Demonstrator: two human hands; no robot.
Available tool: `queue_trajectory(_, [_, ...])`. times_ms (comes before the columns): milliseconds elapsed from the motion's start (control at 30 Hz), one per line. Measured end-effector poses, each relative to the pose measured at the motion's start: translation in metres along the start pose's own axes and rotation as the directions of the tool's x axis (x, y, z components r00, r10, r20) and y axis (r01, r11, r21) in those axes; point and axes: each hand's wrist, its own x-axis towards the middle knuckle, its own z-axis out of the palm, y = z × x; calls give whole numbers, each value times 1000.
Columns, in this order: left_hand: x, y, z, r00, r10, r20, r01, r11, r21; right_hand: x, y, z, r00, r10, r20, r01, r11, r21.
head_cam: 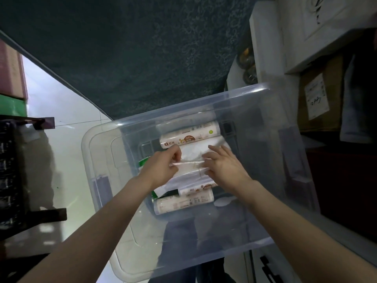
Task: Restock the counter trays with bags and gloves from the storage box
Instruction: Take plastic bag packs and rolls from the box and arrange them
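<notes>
A clear plastic storage box [281, 201] stands on the floor below me. Inside lie labelled rolls of bags: one at the far end [189, 134], one at the near end [183, 202]. Between them sits a clear plastic packet [192, 160]. My left hand [165, 166] pinches the packet's left edge. My right hand [222, 164] lies flat on its right side, fingers spread. A green-and-white pack [143, 162] shows partly under my left hand.
The box's clear lid [102, 160] lies under it to the left on the pale tiled floor. A dark teal mat [132, 48] spreads ahead. Dark shelving [12, 170] stands left. White cabinet [285, 48] and cardboard boxes [320, 94] stand right.
</notes>
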Motion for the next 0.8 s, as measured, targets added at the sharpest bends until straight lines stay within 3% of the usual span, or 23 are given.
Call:
queue_trajectory(100, [-7,13,-11,998,62,11,-62,998,1,-8,-1,-8,999,41,-17,-40,995,92])
queue_trajectory(233, [-17,35,-25,984,124,129,-136,986,96,-31,-4,-27,993,106,-57,-96,984,152])
queue_trajectory(333, [-26,56,-32,966,178,186,-227,931,287,-54,-9,-49,982,148,-117,-128,978,163])
queue_trajectory(433, [-40,84,-31,942,312,123,-332,815,475,-79,-17,-75,974,174,-144,-153,977,148])
queue_trajectory(567, [-65,132,-42,921,390,-8,-344,822,453,-125,-33,-109,948,183,-262,-164,982,94])
queue_trajectory(700, [-104,182,-64,895,445,-23,-387,802,456,-182,-48,-155,919,89,-383,-84,996,32])
queue_trajectory(800, [-138,223,-74,839,542,-39,-461,748,477,-228,-54,-184,925,35,-378,-47,999,-23])
